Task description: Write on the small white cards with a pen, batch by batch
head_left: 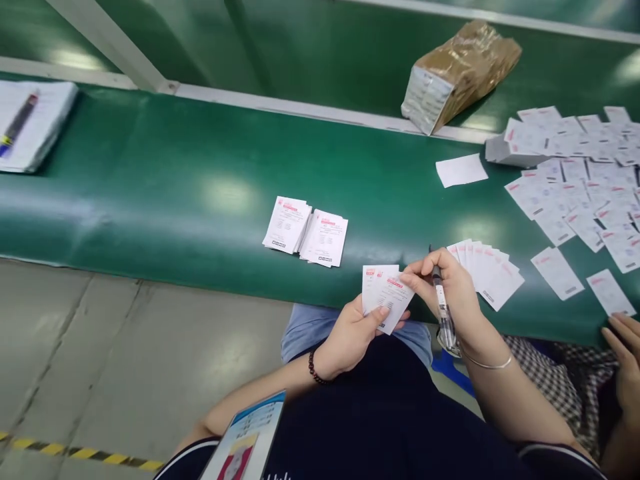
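Note:
My left hand (357, 333) is closed round a few white printed cards (383, 298), its thumb pressed on their faces over my lap. At the cards' upper right corner, my right hand (447, 287) pinches the edge of one. A pen (444, 308) with a clear barrel is tucked in the same right hand. Two neat piles of similar cards, a left pile (287, 225) and a right pile (324, 238), lie side by side on the green table (200, 153). Just beyond my right hand is a fanned row of cards (493, 277).
Many loose cards (595, 193) spread over the right end, partly on a box. A co-worker's hand (625, 353) touches a card there. A brown wrapped package (463, 73) leans at the back, near a blank slip (461, 171). A marker (19, 123) rests on papers (47, 133) far left.

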The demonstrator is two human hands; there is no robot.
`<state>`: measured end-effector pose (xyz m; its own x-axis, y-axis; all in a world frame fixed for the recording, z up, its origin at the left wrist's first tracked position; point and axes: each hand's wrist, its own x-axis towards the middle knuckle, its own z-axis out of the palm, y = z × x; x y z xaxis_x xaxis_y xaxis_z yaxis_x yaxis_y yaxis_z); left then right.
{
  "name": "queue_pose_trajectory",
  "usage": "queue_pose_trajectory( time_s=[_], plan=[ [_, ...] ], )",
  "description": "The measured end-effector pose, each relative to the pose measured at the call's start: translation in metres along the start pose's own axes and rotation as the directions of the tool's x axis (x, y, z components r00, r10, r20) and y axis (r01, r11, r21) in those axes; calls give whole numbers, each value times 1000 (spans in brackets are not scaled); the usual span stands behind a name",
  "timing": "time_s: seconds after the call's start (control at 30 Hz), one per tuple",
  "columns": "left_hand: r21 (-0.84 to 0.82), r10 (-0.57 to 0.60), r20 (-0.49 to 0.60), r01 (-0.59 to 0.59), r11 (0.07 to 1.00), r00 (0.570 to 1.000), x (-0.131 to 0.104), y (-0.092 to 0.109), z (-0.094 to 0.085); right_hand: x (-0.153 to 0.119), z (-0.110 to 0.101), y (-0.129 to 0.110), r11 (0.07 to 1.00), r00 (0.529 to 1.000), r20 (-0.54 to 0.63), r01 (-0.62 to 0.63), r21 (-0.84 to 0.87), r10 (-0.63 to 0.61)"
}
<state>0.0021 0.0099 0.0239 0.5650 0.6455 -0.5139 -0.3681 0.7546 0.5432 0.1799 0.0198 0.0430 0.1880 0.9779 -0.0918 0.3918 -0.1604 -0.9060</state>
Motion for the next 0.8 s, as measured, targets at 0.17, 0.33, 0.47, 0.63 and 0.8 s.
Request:
queue_pose_trajectory(
  time_s=[0.17, 0.33, 0.47, 0.63, 0.8],
  plan=[
    [-14, 9, -16, -9, 1000, 1000, 8, 8, -5, 10, 2, 1, 995, 996, 9, -88, -42, 89],
    [-67, -8, -33, 5, 998, 999, 10, 11, -7, 14, 6, 5, 987, 987, 36, -155, 29, 154],
    [-90, -15, -58, 10, 996, 998, 11, 11, -6, 15, 6, 8, 986, 987, 40, -158, 57, 156],
    [-91, 15, -96, -24, 996, 995, 11, 12, -4, 15, 4, 12, 987, 988, 48, -152, 45, 150],
    [-139, 72, -90, -84, 987, 993, 11, 16, -3, 14, 4, 11, 970, 989, 74, -139, 197, 127]
  ],
)
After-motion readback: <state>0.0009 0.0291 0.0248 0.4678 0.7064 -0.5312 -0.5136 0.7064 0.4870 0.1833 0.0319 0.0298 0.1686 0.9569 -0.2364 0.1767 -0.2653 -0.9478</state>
